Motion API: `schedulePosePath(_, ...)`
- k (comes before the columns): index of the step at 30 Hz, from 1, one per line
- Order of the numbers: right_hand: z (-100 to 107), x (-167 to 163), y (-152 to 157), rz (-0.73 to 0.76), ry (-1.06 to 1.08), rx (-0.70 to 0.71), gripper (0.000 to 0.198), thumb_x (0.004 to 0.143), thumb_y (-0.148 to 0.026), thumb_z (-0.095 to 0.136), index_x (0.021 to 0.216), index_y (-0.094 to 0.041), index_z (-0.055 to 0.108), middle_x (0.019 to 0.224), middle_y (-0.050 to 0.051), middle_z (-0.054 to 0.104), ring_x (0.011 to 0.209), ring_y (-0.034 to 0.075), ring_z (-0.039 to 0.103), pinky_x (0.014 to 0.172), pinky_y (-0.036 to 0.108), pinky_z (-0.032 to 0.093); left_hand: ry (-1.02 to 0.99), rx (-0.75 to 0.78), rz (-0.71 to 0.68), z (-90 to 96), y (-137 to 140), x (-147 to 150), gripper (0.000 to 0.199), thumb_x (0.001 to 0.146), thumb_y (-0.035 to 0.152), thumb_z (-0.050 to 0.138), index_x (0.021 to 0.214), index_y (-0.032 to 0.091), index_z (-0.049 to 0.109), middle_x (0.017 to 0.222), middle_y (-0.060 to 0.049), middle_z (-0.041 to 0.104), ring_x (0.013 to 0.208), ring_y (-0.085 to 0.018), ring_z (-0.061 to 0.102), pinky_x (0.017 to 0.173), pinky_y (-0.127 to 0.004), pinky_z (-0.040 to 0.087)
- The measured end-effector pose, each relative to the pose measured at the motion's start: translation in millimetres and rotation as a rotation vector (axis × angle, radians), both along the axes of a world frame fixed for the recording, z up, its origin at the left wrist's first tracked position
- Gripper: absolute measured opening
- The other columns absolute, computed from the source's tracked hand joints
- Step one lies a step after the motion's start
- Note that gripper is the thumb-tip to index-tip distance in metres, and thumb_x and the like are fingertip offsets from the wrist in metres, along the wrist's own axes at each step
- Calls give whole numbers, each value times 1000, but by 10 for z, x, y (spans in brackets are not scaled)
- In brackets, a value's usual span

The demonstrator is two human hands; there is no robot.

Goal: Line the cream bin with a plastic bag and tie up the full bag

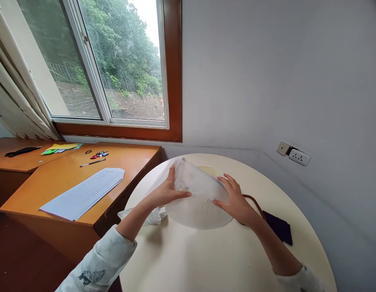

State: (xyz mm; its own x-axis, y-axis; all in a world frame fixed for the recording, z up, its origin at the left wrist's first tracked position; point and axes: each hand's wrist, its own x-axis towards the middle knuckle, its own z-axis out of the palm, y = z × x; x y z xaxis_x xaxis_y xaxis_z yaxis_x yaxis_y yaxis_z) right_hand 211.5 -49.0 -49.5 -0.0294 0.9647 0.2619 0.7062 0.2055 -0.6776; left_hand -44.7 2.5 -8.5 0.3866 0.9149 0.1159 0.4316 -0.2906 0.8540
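A thin, whitish translucent sheet (200,213) with a rounded front edge lies bunched up on the round white table (206,263). I cannot tell whether it is cloth or plastic. My left hand (169,188) is at its left side, thumb and fingers spread wide. On the right side, my right hand (233,198) has its fingers apart, with thumb and fingertips at the sheet. Neither hand is closed around it. Behind the sheet a pale yellow piece (208,171) shows in part. Crumpled clear plastic (153,217) lies below my left wrist.
Right of my right hand are a dark purple cloth (279,228) and a brown cord-like strip (255,200). A wooden desk (136,156) adjoins at left, bearing papers (87,192), a pen (92,162) and keys (99,154). A wall socket (299,157) is at right.
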Motion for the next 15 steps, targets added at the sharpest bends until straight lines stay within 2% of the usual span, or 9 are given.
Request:
schedulePosePath(2,-17,30,88,-62,32,31,31,76,-39,55,104,-26,57,138,6,35,129,27,29,103,47,29,104,3,66,-30,13,52,109,67,31,67,142,21,-11,124,-16,50,106,-29,53,88,-43,43)
schedulePosePath(3,-21,60,140,-82,72,55,22,78,-39,52,92,-24,60,133,6,40,125,26,34,101,46,30,114,22,92,-40,28,73,102,70,27,63,143,21,-9,120,-15,53,102,-28,55,86,-42,44)
schedulePosePath(5,-18,129,245,-88,202,96,20,79,-40,50,79,-22,59,123,6,49,116,25,44,97,43,34,61,58,113,-50,71,105,91,72,19,55,143,23,-3,113,-12,56,93,-24,58,80,-38,46)
schedulePosePath(8,-1,213,389,-63,476,47,25,78,-46,50,80,-22,56,101,5,60,93,20,56,80,35,44,-115,69,111,-49,169,145,83,70,13,49,141,26,8,108,-8,57,76,-15,59,69,-28,48)
schedulePosePath(11,-4,260,554,-90,694,-46,30,76,-51,50,84,-23,54,80,1,63,67,16,58,61,29,45,-256,31,133,-42,298,200,71,69,15,49,135,26,24,99,-4,59,67,-11,56,59,-22,46)
schedulePosePath(15,-35,290,884,-180,715,-69,28,78,-48,46,88,-23,53,79,1,64,63,16,59,56,27,46,-280,-50,203,-45,548,312,42,75,22,48,117,20,47,83,-2,61,68,-13,56,56,-20,44)
